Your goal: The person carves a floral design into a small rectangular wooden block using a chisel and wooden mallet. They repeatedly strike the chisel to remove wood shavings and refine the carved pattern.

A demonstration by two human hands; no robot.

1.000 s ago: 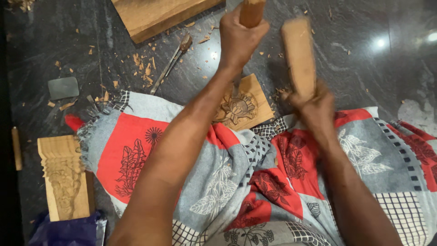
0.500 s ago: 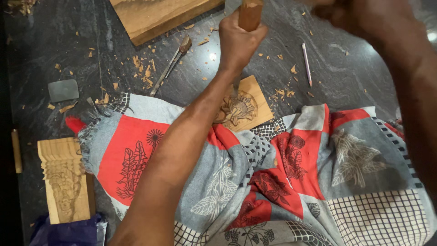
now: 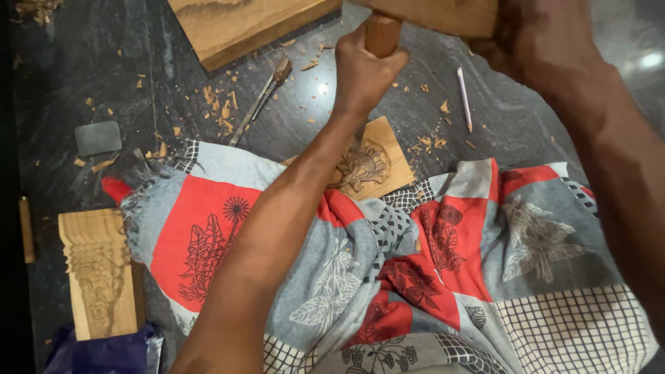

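Carving on the dark stone floor

The left hand has its fingers clamped round a chisel handle, set upright over the small carved panel at the cloth's far edge. The right hand grips a wooden mallet just above that handle; its fingers are hidden from view.

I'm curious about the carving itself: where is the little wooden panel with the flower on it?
The small carved panel lies mid-frame on the dark floor, just below the left hand, its lower edge tucked under the patterned cloth.
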